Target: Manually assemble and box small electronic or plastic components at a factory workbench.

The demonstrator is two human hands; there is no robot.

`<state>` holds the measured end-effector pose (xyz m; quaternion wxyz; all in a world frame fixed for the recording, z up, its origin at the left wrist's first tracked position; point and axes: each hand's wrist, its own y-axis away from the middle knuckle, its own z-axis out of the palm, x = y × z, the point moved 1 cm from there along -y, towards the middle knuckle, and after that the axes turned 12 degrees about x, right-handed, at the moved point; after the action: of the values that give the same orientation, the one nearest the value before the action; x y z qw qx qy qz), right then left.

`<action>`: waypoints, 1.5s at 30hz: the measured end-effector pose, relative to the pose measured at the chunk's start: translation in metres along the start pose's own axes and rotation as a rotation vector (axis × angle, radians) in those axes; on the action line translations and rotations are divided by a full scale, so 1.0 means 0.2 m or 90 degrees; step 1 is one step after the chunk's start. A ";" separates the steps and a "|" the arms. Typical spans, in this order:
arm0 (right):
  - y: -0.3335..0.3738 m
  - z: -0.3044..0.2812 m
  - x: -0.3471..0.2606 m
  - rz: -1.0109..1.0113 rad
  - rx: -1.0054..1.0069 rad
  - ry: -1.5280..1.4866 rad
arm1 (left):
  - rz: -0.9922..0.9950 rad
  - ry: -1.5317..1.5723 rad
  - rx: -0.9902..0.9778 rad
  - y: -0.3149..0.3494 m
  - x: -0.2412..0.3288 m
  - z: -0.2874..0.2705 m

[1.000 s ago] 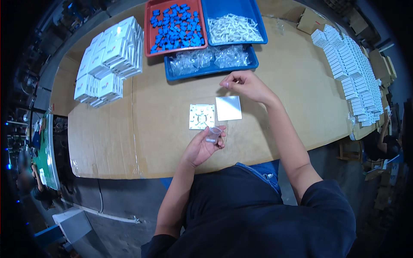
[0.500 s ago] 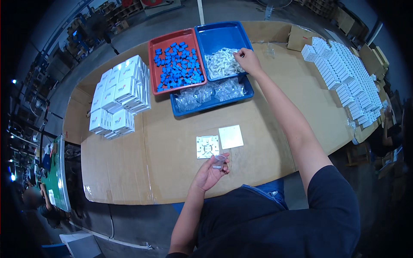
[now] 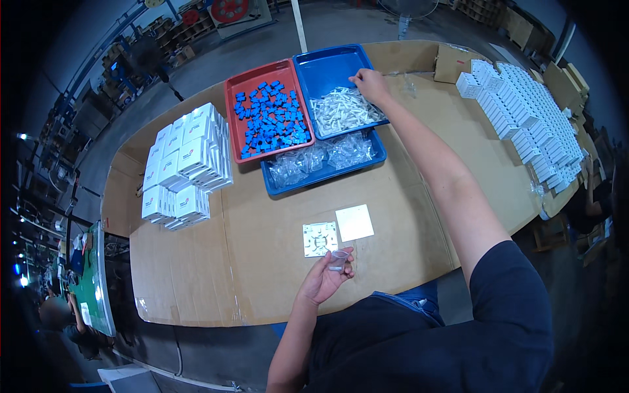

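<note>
My left hand (image 3: 321,283) has its fingers closed around a small clear plastic bag (image 3: 338,260) with something whitish at its bottom. Just beyond it lies a white square plate with cut-outs (image 3: 320,240), and beside that a plain white square plate (image 3: 354,223). My right hand (image 3: 371,86) is over the right side of the upper blue tray (image 3: 327,68), beyond a heap of small white plastic pieces (image 3: 342,109). Its fingertips are pinched together; whatever they hold is hidden or too small to name.
Left of the blue tray, a red tray (image 3: 251,78) holds many blue pieces (image 3: 272,119). A lower blue tray (image 3: 327,181) of clear bags sits in front. White boxes are stacked at left (image 3: 187,157); rows of white boxes (image 3: 524,124) fill the far right. Cardboard (image 3: 190,275) covers the table.
My right hand has drawn away from the white pieces toward the tray's far right. My left hand still holds the bag. The whole view has shifted slightly.
</note>
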<state>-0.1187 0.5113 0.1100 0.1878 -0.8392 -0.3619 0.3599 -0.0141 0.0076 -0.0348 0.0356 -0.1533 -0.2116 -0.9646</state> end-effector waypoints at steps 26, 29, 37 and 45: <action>-0.04 0.26 -0.15 -0.157 -0.028 0.171 | -0.008 -0.009 -0.006 0.00 0.02 0.00; -0.04 0.25 -0.09 -0.179 -0.048 0.190 | -0.017 0.010 0.004 -0.01 0.01 0.02; 0.05 -0.12 -0.39 0.327 -0.190 -0.692 | -0.012 0.014 0.011 0.02 -0.02 -0.03; 0.46 -0.30 -0.33 0.362 -0.297 -0.857 | -0.011 0.022 0.002 -0.01 -0.03 -0.05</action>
<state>-0.0626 0.3970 0.1279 -0.3545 -0.5180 -0.2353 0.7421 -0.0107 0.0047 -0.0467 0.0315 -0.1344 -0.2138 -0.9671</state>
